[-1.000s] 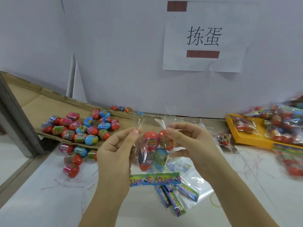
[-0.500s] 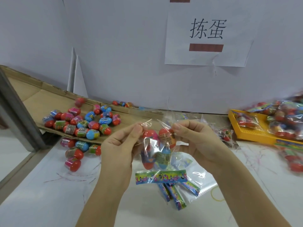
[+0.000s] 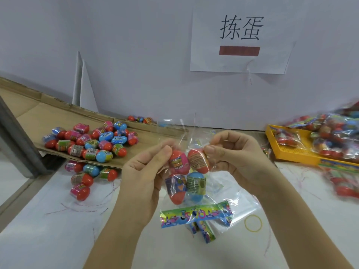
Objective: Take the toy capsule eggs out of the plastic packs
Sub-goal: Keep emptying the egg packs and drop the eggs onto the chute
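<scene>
Left hand (image 3: 143, 171) pinches the pack (image 3: 186, 191) at its top left corner and right hand (image 3: 237, 158) pinches the top right, so we hold it up between them, above the table (image 3: 48, 239), printed strip hanging at the bottom. Inside we see four eggs (image 3: 178, 162): two red on top, a red and a blue below. Off to our left, loose eggs (image 3: 91, 142) lie on the cardboard (image 3: 29, 117); at right, more packs (image 3: 334, 136) fill the yellow tray (image 3: 291, 152).
</scene>
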